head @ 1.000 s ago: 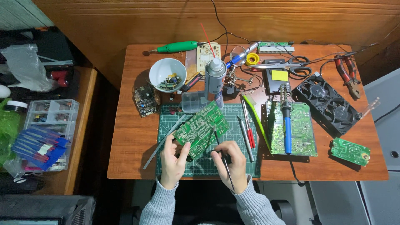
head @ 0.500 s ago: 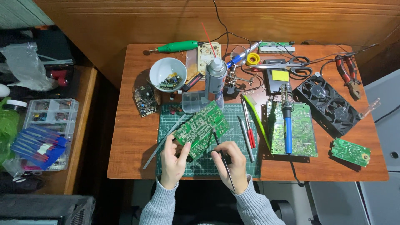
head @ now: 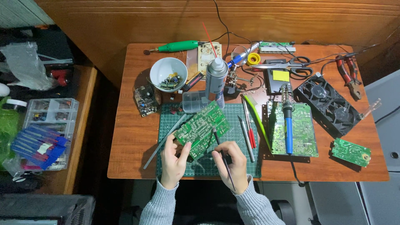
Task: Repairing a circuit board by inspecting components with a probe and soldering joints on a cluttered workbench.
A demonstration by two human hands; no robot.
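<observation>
Spray can just beyond circuit board

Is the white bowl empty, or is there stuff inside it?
Not empty. The white bowl stands upright on the wooden table, and a small heap of little electronic parts lies at its bottom. Most of its inside is bare.
</observation>
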